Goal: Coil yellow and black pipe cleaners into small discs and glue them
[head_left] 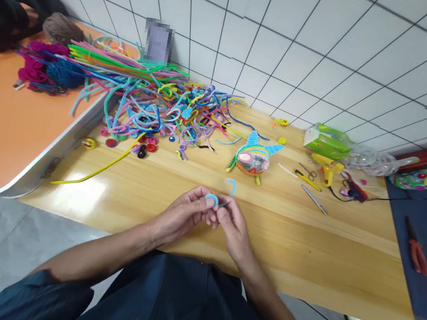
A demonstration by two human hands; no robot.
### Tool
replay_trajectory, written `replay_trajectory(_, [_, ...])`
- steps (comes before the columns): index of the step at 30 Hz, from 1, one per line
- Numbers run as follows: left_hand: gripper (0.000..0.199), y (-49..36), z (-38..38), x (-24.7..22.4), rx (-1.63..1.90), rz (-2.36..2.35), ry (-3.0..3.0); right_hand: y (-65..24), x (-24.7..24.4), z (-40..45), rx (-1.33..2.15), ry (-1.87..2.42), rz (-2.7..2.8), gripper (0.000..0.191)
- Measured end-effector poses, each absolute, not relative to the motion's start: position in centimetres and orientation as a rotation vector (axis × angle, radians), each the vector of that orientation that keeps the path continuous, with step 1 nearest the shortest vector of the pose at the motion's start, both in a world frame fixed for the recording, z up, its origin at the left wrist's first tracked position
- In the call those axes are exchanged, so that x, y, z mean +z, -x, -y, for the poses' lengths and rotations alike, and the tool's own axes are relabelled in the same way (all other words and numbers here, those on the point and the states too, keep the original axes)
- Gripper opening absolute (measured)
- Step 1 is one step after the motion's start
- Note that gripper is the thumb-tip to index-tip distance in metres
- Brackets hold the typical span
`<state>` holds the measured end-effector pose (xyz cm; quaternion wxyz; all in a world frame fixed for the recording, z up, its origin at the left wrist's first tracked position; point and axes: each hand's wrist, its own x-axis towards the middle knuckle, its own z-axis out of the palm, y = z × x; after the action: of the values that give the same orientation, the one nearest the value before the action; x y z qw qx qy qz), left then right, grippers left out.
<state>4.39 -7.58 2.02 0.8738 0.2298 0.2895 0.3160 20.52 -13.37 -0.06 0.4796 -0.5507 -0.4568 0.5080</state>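
Close together above the front of the wooden table, my hands work on one light blue pipe cleaner (232, 186). My left hand (193, 208) pinches its coiled part, a small flat disc. The fingers of my right hand (232, 223) are closed on the stretch beside the coil, and the free end curls up past them. Just beyond stands a round pipe-cleaner figure (253, 158) with blue pointed ears, pink discs, a grey middle and yellow-green legs.
Many loose pipe cleaners (165, 108) lie heaped at the back left, beside yarn balls (57, 65). A yellow pipe cleaner (101, 169) stretches across the left. To the right are a yellow glue gun (328, 171), scissors (309, 172), a cutter (308, 180), a silver pen-like tool (314, 200) and pliers (416, 248).
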Motion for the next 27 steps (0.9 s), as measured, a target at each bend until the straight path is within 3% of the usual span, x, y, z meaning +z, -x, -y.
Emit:
replay_trajectory(8, [0.046,-2.1,5.0,0.0,0.786,-0.836,-0.844,-22.5,0.9,13.9,0.651,1.580,1.566,0.028])
replay_trajectory(15, [0.017,-0.8,3.5,-0.9,0.566,-0.829,-1.347,-23.9,0.9,13.4,0.397,1.571,1.745,0.019])
replay_trajectory(22, [0.028,-1.7,2.6,0.2,0.678,-0.797,-0.460,-23.6,0.0,13.5,0.360,1.590,1.688,0.020])
replay_trajectory(27, [0.036,-1.5,2.7,-0.1,0.633,-0.761,-0.709,-24.0,0.3,13.3,0.379,1.584,1.649,0.019])
